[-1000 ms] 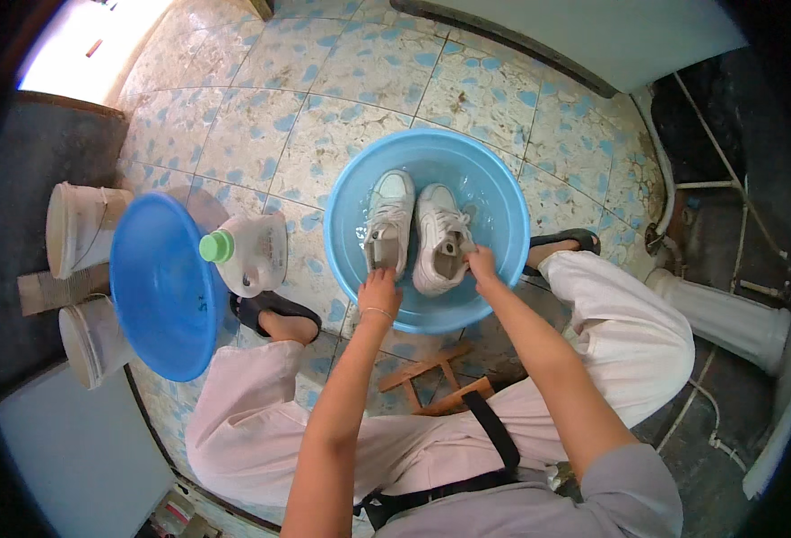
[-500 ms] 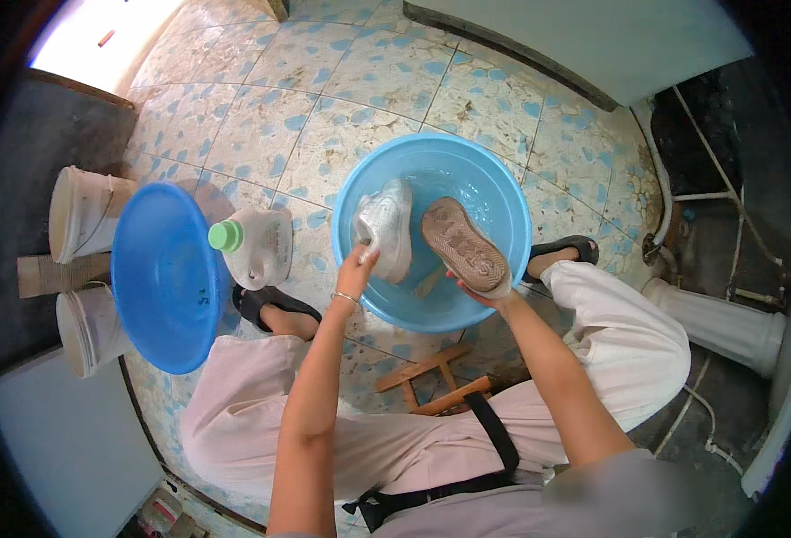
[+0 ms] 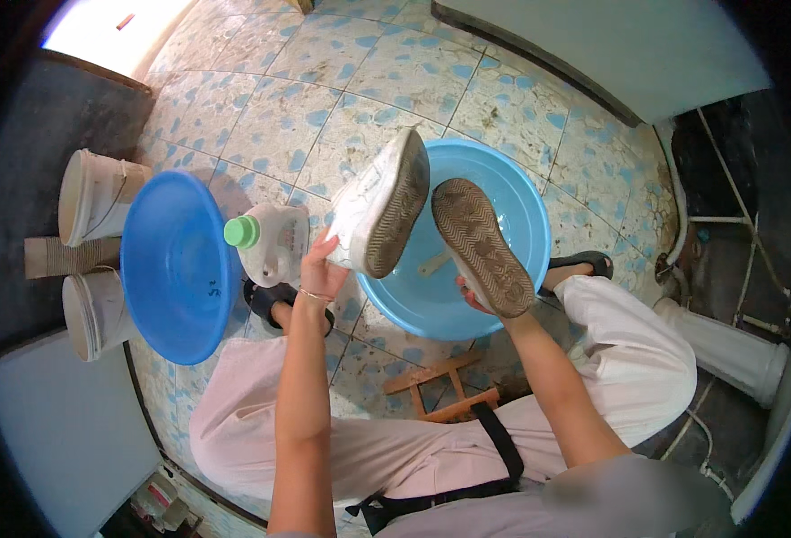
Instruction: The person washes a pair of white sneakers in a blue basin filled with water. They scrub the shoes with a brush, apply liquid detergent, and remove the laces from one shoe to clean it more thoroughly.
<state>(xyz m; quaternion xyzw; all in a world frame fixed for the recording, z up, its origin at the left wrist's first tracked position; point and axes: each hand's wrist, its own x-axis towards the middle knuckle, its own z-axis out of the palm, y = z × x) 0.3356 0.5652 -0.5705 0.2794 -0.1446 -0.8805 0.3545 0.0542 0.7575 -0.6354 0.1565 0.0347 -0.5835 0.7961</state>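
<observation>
Hands (image 3: 318, 271) grip two shoes (image 3: 366, 208) — brown soles (image 3: 482, 247) showing

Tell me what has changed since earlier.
The left hand has lifted the left shoe leftward; the right hand has lifted and tipped the right shoe. Both soles now show, and a pale strip in the basin is uncovered. The bottle and blue tub stayed put.

Pale loose trousers (image 3: 243, 403), black sandals (image 3: 274, 294)
</observation>
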